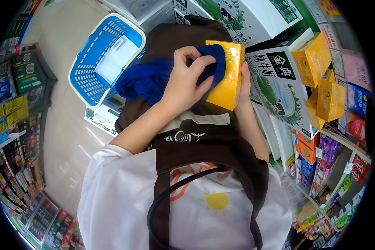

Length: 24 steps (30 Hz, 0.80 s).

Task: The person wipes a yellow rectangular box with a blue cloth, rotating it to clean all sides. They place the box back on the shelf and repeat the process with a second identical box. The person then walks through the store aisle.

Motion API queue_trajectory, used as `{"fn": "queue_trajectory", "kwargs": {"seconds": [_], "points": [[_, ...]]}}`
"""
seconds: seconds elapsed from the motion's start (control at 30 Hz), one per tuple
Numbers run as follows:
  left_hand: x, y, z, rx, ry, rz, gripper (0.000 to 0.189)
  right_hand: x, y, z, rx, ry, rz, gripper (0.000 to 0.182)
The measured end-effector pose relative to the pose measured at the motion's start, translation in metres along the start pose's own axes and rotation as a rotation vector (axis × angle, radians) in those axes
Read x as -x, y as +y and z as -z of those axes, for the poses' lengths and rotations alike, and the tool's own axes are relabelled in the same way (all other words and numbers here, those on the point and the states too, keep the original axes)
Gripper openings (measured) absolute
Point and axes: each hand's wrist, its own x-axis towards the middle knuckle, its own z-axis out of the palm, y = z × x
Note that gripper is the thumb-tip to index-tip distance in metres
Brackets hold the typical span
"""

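Observation:
My left hand (187,78) grips a blue cloth (147,78) and presses part of it against the face of a yellow box (229,75). The loose end of the cloth trails to the left over my brown apron (175,37). Along the right side of the same box lies my right hand (244,82), supporting it; most of those fingers are hidden behind it. The box is held tilted above my lap and looks glossy, as if film-wrapped. Several similar yellow boxes (312,59) stand on milk cartons close to my right.
A blue plastic basket (81,89) with a white rim holds a flat white item (117,57). White milk cartons (278,84) are stacked ahead and to the right. Shelves of packaged goods (325,159) line the right; more stocked shelves (18,175) stand left across the pale floor (65,134).

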Motion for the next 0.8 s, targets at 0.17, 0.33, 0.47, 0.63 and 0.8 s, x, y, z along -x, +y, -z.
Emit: {"fn": "queue_trajectory", "kwargs": {"seconds": [0.17, 0.33, 0.47, 0.63, 0.8], "points": [[0.006, 0.002, 0.014, 0.085, -0.184, -0.352, 0.031, -0.011, 0.006, -0.017, -0.066, -0.134, -0.076, 0.064], [0.018, 0.001, 0.017, 0.08, -0.476, -0.488, 0.021, -0.013, 0.004, -0.016, 0.02, -0.185, -0.115, 0.069], [0.023, -0.002, 0.009, -0.104, 0.129, -0.269, 0.031, -0.012, 0.005, -0.018, -0.048, -0.218, -0.207, 0.065], [0.011, -0.009, 0.019, -0.311, 0.268, -0.012, 0.042, -0.011, 0.006, -0.01, -0.025, 0.081, -0.252, 0.052], [0.008, -0.014, 0.02, -0.278, 0.125, -0.129, 0.018, -0.013, 0.003, -0.011, -0.007, 0.013, -0.216, 0.056]]}}
